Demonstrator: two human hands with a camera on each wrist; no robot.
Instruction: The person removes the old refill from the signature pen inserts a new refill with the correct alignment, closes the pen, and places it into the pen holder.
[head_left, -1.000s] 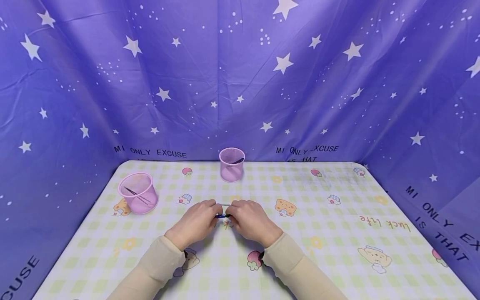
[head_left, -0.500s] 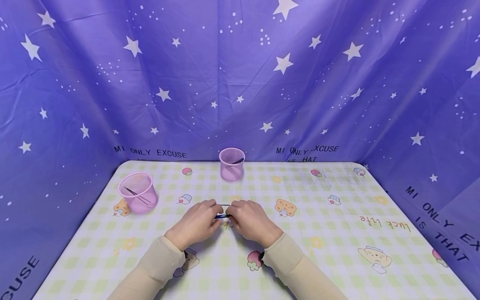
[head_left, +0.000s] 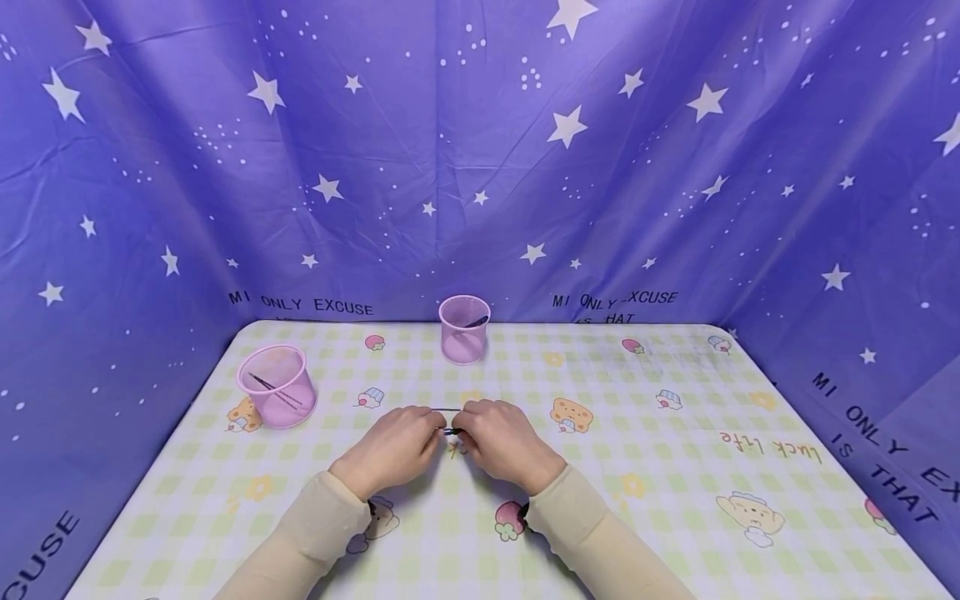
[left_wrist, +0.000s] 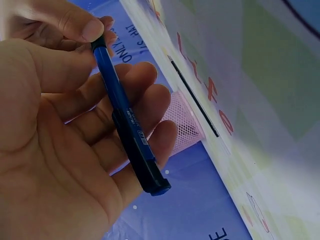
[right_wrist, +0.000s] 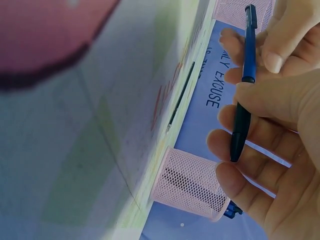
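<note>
A blue-and-black clip pen (left_wrist: pixel 116 92) is held between both hands, low over the table's middle. My left hand (head_left: pixel 393 448) holds the blue barrel, which lies across its bent fingers, with the thumb along its side. My right hand (head_left: pixel 504 442) pinches the black front section, its thumb pressed close to where black meets blue in the right wrist view. Just beyond the hands a thin dark pen refill (right_wrist: pixel 181 97) lies on the tablecloth. In the head view the knuckles hide most of the pen.
At the left stands a pink mesh cup (head_left: pixel 296 408) with thin refills leaning inside. Another pink mesh cup (head_left: pixel 462 348) at the back edge holds dark pens. A checked cloth (head_left: pixel 660 550) covers the table, and a purple star curtain (head_left: pixel 480 150) surrounds it.
My left fingers shift slightly along the barrel and the knuckles sink a little, so less blue shows between the hands. My right hand, the refill and the cups stay put.
</note>
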